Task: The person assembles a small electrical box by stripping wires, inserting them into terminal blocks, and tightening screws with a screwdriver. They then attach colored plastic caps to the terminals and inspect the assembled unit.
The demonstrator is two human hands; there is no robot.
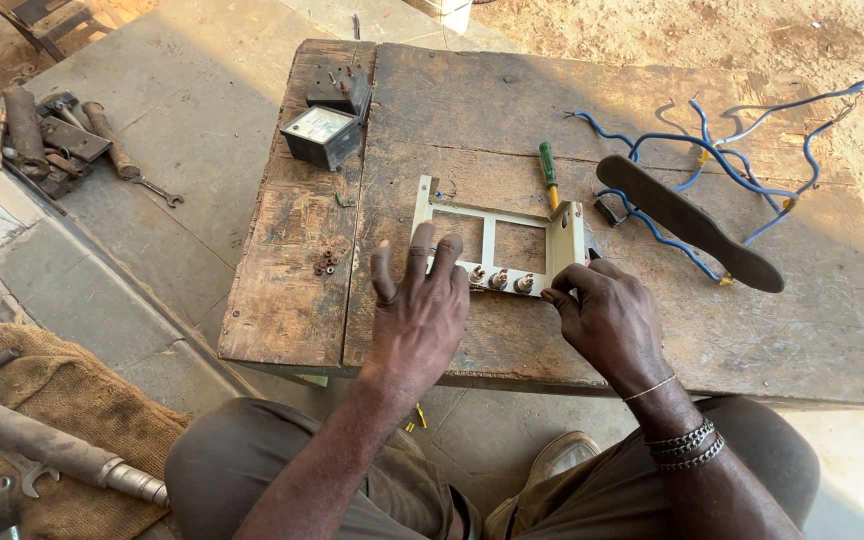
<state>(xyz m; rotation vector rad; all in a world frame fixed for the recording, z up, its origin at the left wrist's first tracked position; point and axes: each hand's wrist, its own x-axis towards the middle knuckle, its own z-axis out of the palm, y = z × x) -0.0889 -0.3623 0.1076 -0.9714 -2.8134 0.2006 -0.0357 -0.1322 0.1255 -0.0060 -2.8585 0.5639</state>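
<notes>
1. The left hand (420, 310) lies palm down with fingers spread, its fingertips pressing the near left corner of a cream metal panel frame (492, 240); it grips nothing.
2. The right hand (607, 315) has thumb and fingers pinched together at the frame's near right corner, just below its upturned right flange; whether something small sits in the pinch cannot be told.
3. The frame lies flat on the wooden bench (802, 330), its long axis running left to right between the two hands, with rectangular cut-outs facing up.
4. Between the hands, along the frame's near edge, sits a row of three small round terminals (498, 281).
5. Just beyond the right hand, a green-handled screwdriver (549, 172) lies with its handle pointing away from the person and its tip at the frame's far right corner.
6. Further right of the right hand lie a dark flat strip (687, 222) and tangled blue wires (732, 150).
7. Left of the left hand is a small heap of rusty screws (326, 260); beyond it stands a boxy panel meter (320, 133).
</notes>
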